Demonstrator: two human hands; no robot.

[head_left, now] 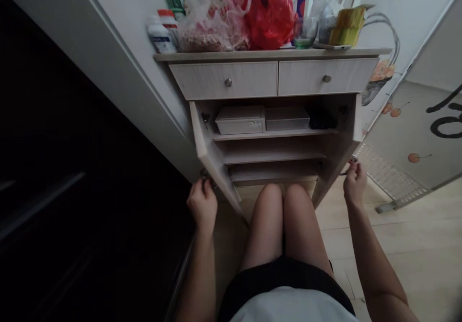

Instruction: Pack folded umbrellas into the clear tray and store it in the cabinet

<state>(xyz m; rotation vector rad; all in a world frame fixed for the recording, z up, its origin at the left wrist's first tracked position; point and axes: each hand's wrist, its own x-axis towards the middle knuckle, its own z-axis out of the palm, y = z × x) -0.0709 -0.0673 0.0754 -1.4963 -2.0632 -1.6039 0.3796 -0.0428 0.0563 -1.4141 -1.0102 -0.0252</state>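
Observation:
A pale wooden cabinet stands in front of me with both lower doors swung outward. My left hand is closed on the handle of the left cabinet door. On the other side, my right hand pinches the handle of the right cabinet door. Between the doors, the top shelf carries a lidded white box, a translucent plastic box and a dark item too dim to name. Two lower shelves show beneath it.
On the cabinet top stand white bottles, a clear plastic bag, a red plastic bag, a glass and a yellow package. Two drawers sit above the doors. A decorated panel stands at right; my knees are close in front.

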